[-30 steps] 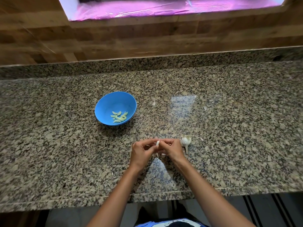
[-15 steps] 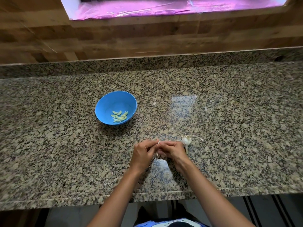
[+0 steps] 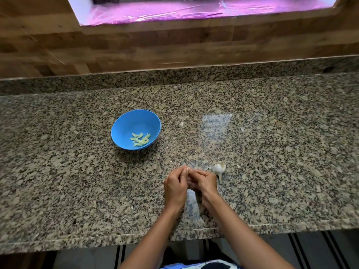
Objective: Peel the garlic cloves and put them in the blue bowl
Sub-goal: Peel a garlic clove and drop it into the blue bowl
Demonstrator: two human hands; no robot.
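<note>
A blue bowl [image 3: 124, 123] sits on the granite counter [image 3: 272, 152], left of centre, with several peeled pale-green cloves [image 3: 140, 140] in its bottom. Near the front edge my left hand [image 3: 175, 186] and my right hand [image 3: 204, 181] meet fingertip to fingertip, both pinching one small garlic clove [image 3: 187, 169], of which only a pale tip shows above the fingers. Just right of my right hand lies the remaining garlic bulb [image 3: 219, 168], white with a short stem pointing toward me.
Small flakes of papery skin [image 3: 208, 168] lie on the counter around the bulb. A granite upstand and a wooden wall [image 3: 174, 45] close off the back. The counter's front edge [image 3: 116, 239] runs just below my wrists.
My hands have stayed together at the same spot, with the fingers shifting slightly around the clove. The white tip showed more clearly a second ago. Bowl and bulb have not moved.
</note>
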